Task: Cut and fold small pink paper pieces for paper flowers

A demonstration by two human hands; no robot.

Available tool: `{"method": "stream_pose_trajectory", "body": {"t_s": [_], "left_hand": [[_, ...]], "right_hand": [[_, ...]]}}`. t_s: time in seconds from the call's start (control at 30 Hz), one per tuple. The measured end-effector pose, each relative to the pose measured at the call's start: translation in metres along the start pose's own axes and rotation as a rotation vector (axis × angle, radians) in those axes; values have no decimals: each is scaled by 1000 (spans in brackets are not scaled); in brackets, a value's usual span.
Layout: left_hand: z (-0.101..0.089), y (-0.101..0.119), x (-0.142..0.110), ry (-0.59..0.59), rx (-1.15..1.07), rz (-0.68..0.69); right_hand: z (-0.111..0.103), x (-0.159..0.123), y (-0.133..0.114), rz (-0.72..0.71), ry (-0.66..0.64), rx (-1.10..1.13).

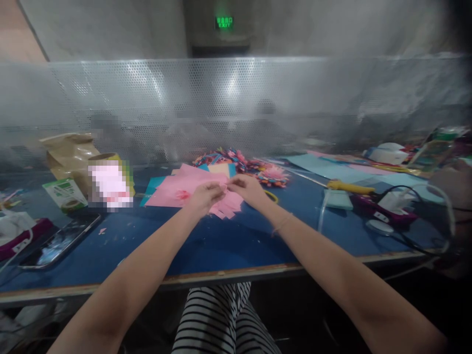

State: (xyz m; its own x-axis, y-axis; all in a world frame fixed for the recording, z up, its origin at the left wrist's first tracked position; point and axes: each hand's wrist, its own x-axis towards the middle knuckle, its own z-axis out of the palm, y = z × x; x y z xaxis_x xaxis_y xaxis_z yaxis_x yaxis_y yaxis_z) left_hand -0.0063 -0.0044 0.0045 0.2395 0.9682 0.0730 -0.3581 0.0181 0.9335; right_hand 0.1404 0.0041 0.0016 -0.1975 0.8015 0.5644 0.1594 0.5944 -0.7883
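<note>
My left hand (pixel 206 197) and my right hand (pixel 248 189) meet over the middle of the table, fingers pinched together. Between their fingertips is a small pink paper piece (pixel 223 188), mostly hidden and blurred. Beneath and behind them lie pink paper sheets (pixel 169 189), spread in a loose pile, with a crumpled pink bit on top at the left. Narrower pink paper strips (pixel 225 209) fan out just below my fingers. A teal sheet (pixel 151 191) sticks out from under the pile's left side.
Behind the papers is a heap of colourful paper pieces (pixel 236 160). A phone (pixel 62 242), a small green-and-white packet (pixel 65 195) and a brown paper bag (pixel 70 155) are left. On the right are a yellow-handled tool (pixel 350 188), a purple power strip (pixel 383 209) and pale blue sheets (pixel 332 167).
</note>
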Motion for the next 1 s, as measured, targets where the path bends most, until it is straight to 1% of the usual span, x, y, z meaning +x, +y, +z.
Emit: {"method": "stream_pose_trajectory", "body": {"t_s": [0.1,0.2,0.67,0.83,1.0], "left_hand": [[-1,-1,1,5,-45,33],[0,-2,2,2,-56,31],[2,1,-1,28,-92,5],[3,2,-1,22,-83,-2],[2,0,0,31,-76,8]], "right_hand": [[1,0,1,58,2,105],[2,0,1,85,2,149],[3,0,2,101,3,229],[4,0,2,111,15,232],[3,-1,2,95,1,209]]}}
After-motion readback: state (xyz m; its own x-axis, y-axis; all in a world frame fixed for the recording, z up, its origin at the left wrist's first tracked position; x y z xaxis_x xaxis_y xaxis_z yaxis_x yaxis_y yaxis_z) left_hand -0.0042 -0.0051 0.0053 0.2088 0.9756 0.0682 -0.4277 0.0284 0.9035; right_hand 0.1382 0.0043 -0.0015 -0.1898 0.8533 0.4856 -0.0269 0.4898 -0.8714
